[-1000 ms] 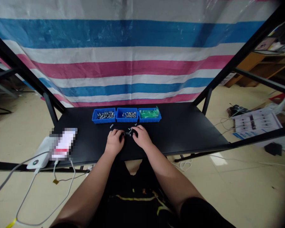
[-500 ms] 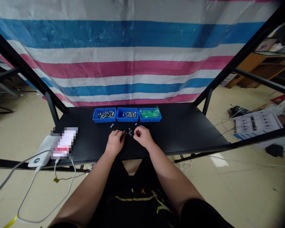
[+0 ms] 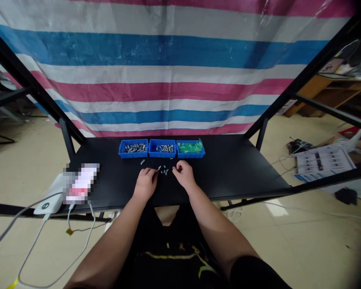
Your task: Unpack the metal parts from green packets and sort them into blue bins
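Several small silver screws [image 3: 165,171] lie loose on the black tabletop [image 3: 228,172] between my two hands. My left hand [image 3: 145,184] rests on the left of them, its fingers curled and the tips close to one screw [image 3: 159,167]. On the other side, my right hand [image 3: 184,175] has thumb and fingers drawn together in a pinch. Whatever either hand holds, if anything, is too small or hidden to make out. A grey metal cylinder [image 3: 142,162] lies beyond my left hand.
Three blue bins stand in a row behind: the left bin [image 3: 120,152] holds grey cylinders, the middle bin [image 3: 156,154] small metal parts, the right bin [image 3: 192,154] green plastic packets. A blurred phone [image 3: 84,180] and white power bank [image 3: 49,202] with cables sit at the left edge.
My right hand has shifted a little to the right, away from the screws. My left hand has drawn slightly back to the left. The whole view has tilted up slightly.
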`<state>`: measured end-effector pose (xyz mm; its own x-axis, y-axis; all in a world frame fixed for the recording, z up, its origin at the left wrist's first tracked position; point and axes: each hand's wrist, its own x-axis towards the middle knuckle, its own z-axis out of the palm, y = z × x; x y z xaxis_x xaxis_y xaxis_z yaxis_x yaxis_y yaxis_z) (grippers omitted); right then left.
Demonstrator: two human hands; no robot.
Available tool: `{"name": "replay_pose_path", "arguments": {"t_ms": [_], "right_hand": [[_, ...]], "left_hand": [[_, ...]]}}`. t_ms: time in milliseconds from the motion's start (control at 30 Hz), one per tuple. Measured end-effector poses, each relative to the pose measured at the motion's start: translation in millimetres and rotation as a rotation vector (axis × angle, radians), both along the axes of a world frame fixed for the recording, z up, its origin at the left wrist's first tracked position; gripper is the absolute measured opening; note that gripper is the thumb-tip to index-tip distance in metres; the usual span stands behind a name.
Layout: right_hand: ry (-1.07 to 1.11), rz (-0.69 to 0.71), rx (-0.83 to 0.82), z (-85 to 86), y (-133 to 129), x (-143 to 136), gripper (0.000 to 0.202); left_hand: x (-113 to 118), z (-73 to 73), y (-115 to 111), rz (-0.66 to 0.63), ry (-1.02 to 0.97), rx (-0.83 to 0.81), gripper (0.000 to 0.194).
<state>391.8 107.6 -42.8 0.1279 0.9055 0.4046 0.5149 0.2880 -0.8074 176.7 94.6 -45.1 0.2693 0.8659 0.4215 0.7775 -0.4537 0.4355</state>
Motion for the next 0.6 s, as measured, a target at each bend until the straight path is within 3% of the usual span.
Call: {"name": "replay_pose_path", "arguments": {"t_ms": [133, 300, 433, 500, 600], "right_hand": [[-0.036, 0.067, -0.006, 4.2, -7.7, -1.6, 0.005], [-0.187, 0.239, -0.013, 9.4, -10.3, -8.0, 0.020], [-0.268, 0.244, -0.028, 5.7, -9.7, -10.2, 0.018], [-0.274, 0.229, -0.028, 3.8, -9.6, -10.5, 0.018], [-0.288, 0.215, -0.028, 3.0, -10.9, -10.6, 0.022]], "left_hand": [[0.0, 0.7, 0.6, 0.016, -0.001, -0.004, 0.014], [0.6, 0.1, 0.6, 0.035, 0.015, -0.025, 0.012], [-0.2, 2.3, -1.8, 0.044, -0.032, -0.043, 0.012], [-0.3, 10.1, -0.5, 0.058, -0.074, -0.078, 0.010], [2.1, 33.9, 12.9, 0.067, -0.059, -0.173, 0.006]]}}
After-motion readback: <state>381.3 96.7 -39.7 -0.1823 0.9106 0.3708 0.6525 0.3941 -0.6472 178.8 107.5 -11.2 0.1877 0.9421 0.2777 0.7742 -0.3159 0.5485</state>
